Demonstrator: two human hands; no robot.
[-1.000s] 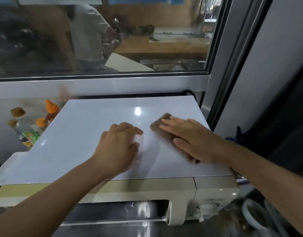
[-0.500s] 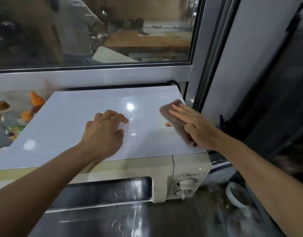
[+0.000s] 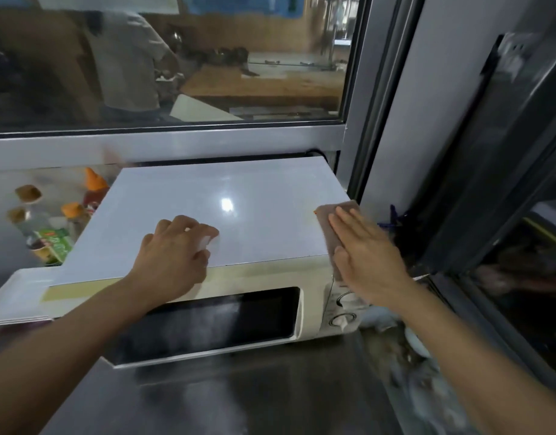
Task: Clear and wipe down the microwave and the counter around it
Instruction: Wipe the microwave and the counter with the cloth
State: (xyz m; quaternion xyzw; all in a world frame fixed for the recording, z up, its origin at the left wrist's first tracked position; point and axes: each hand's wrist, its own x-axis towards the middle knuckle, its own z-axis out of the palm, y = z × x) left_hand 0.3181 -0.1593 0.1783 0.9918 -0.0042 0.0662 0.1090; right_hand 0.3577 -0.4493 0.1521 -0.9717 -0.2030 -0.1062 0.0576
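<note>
Head view looks down on the microwave (image 3: 207, 312), which sits on a steel counter (image 3: 270, 397) under a window (image 3: 176, 64), its right side close to the grey window frame (image 3: 374, 127). A white board (image 3: 207, 221) lies flat on its top, overhanging on the left. The right hand (image 3: 369, 259) is spread flat, fingers straight, pressing a brown cloth (image 3: 330, 221) against the board's right edge, where cloth and palm already hang partly past the rim and over the control knobs (image 3: 344, 309). The left hand (image 3: 173, 255) rests with fingers loosely curled, holding nothing, on the board's front edge, apparently to brace it. The likeliest trouble is that a sideways push on the cloth drags the loose board off true; its overhang on the left could then tip toward the bottles (image 3: 50, 227) standing close beside the microwave. The cloth could also slip off the right rim and brush a knob. Room on the right is tight, with the frame and a dark cabinet (image 3: 506, 183) nearby; the back is closed by the sill. Open room lies toward the front, over the bare counter, and across the middle of the board.
</note>
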